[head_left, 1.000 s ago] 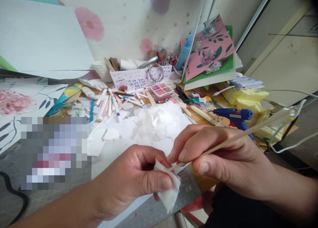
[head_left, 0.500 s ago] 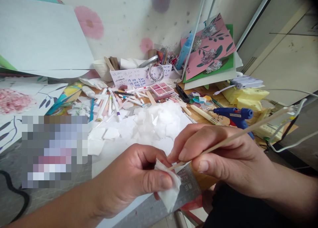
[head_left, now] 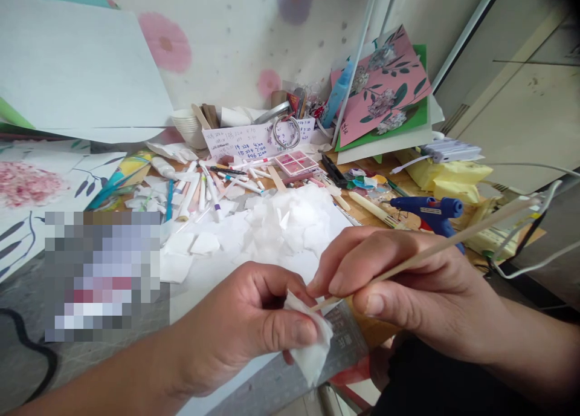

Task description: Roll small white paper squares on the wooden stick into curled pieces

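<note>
Between the thumb and fingers of my left hand (head_left: 267, 319) is a small folded piece of thin white paper (head_left: 312, 355), its lower end hanging down. My right hand (head_left: 408, 289) pinches a thin wooden stick (head_left: 435, 247), slanted from upper right to lower left. The stick's lower tip meets the upper part of the paper near my left thumb. Both hands are closed and close together over the front edge of the table. Behind them a heap of torn white paper pieces (head_left: 294, 219) lies on a white sheet (head_left: 203, 289).
A blue glue gun (head_left: 437, 210) lies at the right, near yellow packages (head_left: 457, 180) and a white cable (head_left: 516, 274). Several markers (head_left: 211, 192) and a pink palette (head_left: 295, 162) are behind the paper heap. At left lies a painted flower picture (head_left: 31, 186).
Hardly anything differs. The whole view has shifted slightly, and both hands keep the same hold on the paper and the stick.
</note>
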A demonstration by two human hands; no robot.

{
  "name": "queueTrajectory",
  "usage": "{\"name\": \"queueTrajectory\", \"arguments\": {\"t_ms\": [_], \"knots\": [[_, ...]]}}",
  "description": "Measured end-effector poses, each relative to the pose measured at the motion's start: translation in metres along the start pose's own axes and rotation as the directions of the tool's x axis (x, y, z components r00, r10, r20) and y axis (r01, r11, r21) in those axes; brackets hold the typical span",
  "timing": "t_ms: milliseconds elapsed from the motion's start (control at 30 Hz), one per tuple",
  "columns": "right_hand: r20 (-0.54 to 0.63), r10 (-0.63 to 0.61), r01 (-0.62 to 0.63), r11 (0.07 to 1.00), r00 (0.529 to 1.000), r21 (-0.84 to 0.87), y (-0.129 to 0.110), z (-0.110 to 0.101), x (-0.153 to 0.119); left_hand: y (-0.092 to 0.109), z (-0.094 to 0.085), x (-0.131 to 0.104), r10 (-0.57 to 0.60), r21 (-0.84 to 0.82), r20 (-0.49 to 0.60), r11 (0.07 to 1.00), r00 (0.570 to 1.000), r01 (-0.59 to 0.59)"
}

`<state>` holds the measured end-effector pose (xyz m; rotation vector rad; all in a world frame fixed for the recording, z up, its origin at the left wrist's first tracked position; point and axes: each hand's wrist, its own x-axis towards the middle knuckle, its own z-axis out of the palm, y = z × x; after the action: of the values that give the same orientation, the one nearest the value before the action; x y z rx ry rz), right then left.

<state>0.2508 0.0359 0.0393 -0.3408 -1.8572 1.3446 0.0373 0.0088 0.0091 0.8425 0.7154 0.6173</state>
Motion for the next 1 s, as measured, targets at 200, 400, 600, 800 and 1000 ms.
{"name": "queueTrajectory", "arguments": {"t_ms": [200, 400, 600, 800, 1000], "knots": [[-0.009, 0.013, -0.013, 1.0, 1.0, 0.008, 0.0006, 0.0006, 0.0004, -0.0016, -0.0001, -0.0004, 0.002, -0.013, -0.002, 1.0, 1.0, -0.002], [-0.012, 0.019, -0.019, 1.0, 1.0, 0.004, -0.0004, 0.0006, -0.0003, -0.0008, 0.0002, 0.0, -0.01, -0.004, -0.003, 1.0, 1.0, 0.01], [-0.011, 0.011, -0.011, 1.0, 1.0, -0.012, 0.0, 0.0003, -0.0008, 0.0002, 0.0, -0.0003, -0.011, 0.004, -0.002, 1.0, 1.0, 0.011], [-0.023, 0.033, -0.033, 0.999, 0.999, -0.007, -0.0009, -0.0001, -0.0008, 0.0011, 0.0013, 0.0002, -0.025, 0.032, -0.014, 0.999, 1.0, 0.025], [-0.012, 0.037, -0.038, 0.999, 0.999, -0.013, -0.0013, 0.0002, -0.0007, -0.0004, -0.0004, 0.0001, -0.021, 0.054, -0.021, 0.998, 1.0, 0.023]]}}
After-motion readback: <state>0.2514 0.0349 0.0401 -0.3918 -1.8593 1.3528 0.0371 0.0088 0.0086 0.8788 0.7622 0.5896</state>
